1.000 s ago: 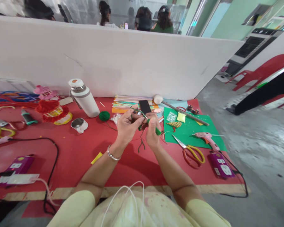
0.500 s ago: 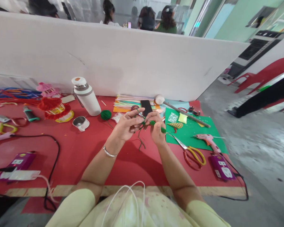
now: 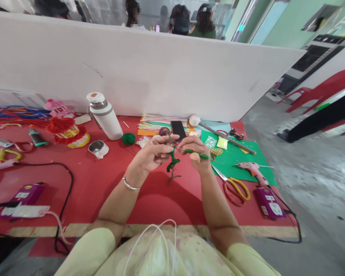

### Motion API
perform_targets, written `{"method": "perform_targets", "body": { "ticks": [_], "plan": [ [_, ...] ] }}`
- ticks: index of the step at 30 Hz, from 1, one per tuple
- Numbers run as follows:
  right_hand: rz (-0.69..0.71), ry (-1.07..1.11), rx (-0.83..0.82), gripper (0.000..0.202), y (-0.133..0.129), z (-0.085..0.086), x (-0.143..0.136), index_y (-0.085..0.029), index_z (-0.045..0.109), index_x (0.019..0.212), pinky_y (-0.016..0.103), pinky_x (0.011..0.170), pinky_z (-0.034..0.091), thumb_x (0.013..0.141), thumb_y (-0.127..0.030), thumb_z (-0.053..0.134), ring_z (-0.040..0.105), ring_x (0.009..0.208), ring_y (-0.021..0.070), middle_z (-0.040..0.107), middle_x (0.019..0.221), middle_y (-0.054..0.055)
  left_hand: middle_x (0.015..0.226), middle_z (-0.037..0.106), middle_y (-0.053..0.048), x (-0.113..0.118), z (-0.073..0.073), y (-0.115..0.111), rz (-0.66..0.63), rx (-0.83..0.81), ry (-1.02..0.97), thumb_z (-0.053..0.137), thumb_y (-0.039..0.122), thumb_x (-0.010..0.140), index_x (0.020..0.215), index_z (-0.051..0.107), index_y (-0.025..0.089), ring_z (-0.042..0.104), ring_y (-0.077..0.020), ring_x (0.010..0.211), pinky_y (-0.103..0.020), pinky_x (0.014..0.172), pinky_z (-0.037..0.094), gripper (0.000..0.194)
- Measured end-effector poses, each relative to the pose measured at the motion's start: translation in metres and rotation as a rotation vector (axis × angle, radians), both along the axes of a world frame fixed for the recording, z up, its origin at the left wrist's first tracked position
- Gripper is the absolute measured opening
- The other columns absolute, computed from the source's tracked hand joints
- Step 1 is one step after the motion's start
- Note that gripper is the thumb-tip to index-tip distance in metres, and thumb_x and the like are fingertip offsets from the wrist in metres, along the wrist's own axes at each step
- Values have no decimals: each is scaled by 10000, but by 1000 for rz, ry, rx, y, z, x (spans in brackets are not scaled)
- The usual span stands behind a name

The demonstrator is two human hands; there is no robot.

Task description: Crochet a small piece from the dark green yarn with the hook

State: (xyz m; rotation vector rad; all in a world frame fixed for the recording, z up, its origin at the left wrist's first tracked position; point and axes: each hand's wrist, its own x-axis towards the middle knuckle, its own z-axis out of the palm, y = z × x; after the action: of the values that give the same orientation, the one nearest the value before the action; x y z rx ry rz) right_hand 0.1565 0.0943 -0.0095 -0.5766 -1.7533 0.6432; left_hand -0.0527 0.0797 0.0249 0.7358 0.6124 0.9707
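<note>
Both hands work close together above the red bench (image 3: 100, 199). The left hand (image 3: 149, 155) pinches a small green crochet piece (image 3: 173, 164) between thumb and fingers; the piece hangs below the fingertips with loose yarn ends trailing, and its upper part is hidden by the fingers. Its stitches are too small to make out. The right hand (image 3: 199, 163) is closed around the green handle of a crochet hook (image 3: 203, 156), whose metal shaft points to the left hand at the piece; whether a loop sits on the hook's tip is unclear.

Behind the hands lie a black phone (image 3: 177, 129), its near end close to the fingers, and a multicolored yarn ball (image 3: 164, 131). Left of them are a green yarn ball (image 3: 128, 138) and white beads (image 3: 143, 142). A yellow checked piece (image 3: 216, 151) shows just past the right hand, on a green sheet (image 3: 230, 165). Scissors (image 3: 236, 189) have their blade tips near the right wrist, with a pink glue gun (image 3: 252, 168) farther right.

At the left edge, another pink tool (image 3: 1, 166) is cut off. A white partition (image 3: 132, 73) hides all but the upper parts of people behind it; at right, only a dark-clothed leg (image 3: 313, 117) of someone is visible.
</note>
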Motion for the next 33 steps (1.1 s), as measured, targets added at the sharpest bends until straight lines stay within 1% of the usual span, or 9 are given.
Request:
{"method": "perform_targets", "body": {
  "ticks": [3, 6, 11, 14, 17, 20, 23, 26, 33],
  "plan": [
    [24, -12, 17, 562, -2, 6, 4, -287, 838, 859, 434, 786, 628, 912, -788, 591, 717, 833, 247, 774, 957, 81, 620, 528, 51, -1, 1, 1, -26, 13, 13, 872, 157, 634, 1077, 847, 185, 295, -12, 448, -170, 384, 130, 445],
    [16, -31, 61, 434, -5, 11, 7, -312, 848, 914, 425, 841, 633, 954, -688, 635, 735, 894, 243, 793, 970, 56, 593, 513, 58, -3, 2, 2, -45, 34, 26, 849, 158, 644, 1078, 845, 172, 268, -12, 448, -164, 386, 140, 435],
    [-2, -83, 57, 297, -7, 16, 11, -320, 851, 921, 419, 838, 633, 1004, -529, 656, 737, 874, 227, 811, 962, 39, 618, 571, 32, -6, 3, 5, -81, 39, 47, 843, 164, 623, 1074, 851, 181, 283, -18, 451, -163, 378, 137, 451],
    [18, -129, 2, 329, -7, 17, 14, -321, 849, 872, 447, 840, 641, 1000, -541, 640, 731, 854, 238, 812, 947, 46, 629, 594, 21, -7, 3, 5, -103, 48, 72, 830, 170, 617, 1069, 855, 190, 246, -14, 441, -168, 370, 110, 453],
    [56, -149, -75, 353, -6, 16, 18, -328, 846, 832, 431, 820, 647, 1005, -539, 623, 722, 844, 229, 802, 936, 41, 593, 553, 36, -7, 2, 6, -128, 75, 90, 817, 170, 620, 1077, 854, 173, 223, -14, 430, -172, 366, 103, 459],
    [124, -83, -159, 408, -5, 11, 17, -291, 841, 782, 359, 698, 630, 1010, -541, 613, 701, 775, 192, 785, 909, 45, 537, 495, 53, -4, 0, 6, -139, 89, 81, 823, 170, 607, 1007, 862, 165, 245, -23, 417, -177, 360, 104, 402],
    [171, 62, -284, 490, -4, 6, 8, -226, 817, 725, 285, 532, 546, 1010, -561, 601, 658, 687, 160, 756, 875, 68, 565, 544, 33, -3, 0, 5, -115, 117, 85, 841, 179, 597, 959, 868, 184, 312, -36, 416, -191, 358, 139, 364],
    [194, 186, -369, 515, -4, 5, -1, -209, 791, 697, 253, 464, 473, 1018, -556, 585, 628, 645, 150, 713, 791, 59, 608, 578, 18, -3, 1, 3, -28, 187, 101, 856, 195, 616, 975, 875, 208, 376, -49, 441, -208, 387, 194, 360],
    [73, -20, -217, 458, -9, 18, 8, -225, 797, 708, 276, 542, 495, 1028, -498, 616, 601, 618, 124, 752, 830, 40, 648, 586, 11, -3, 2, 0, 38, 249, 133, 839, 201, 640, 984, 871, 200, 386, -51, 470, -225, 419, 210, 345]
  ]
}}
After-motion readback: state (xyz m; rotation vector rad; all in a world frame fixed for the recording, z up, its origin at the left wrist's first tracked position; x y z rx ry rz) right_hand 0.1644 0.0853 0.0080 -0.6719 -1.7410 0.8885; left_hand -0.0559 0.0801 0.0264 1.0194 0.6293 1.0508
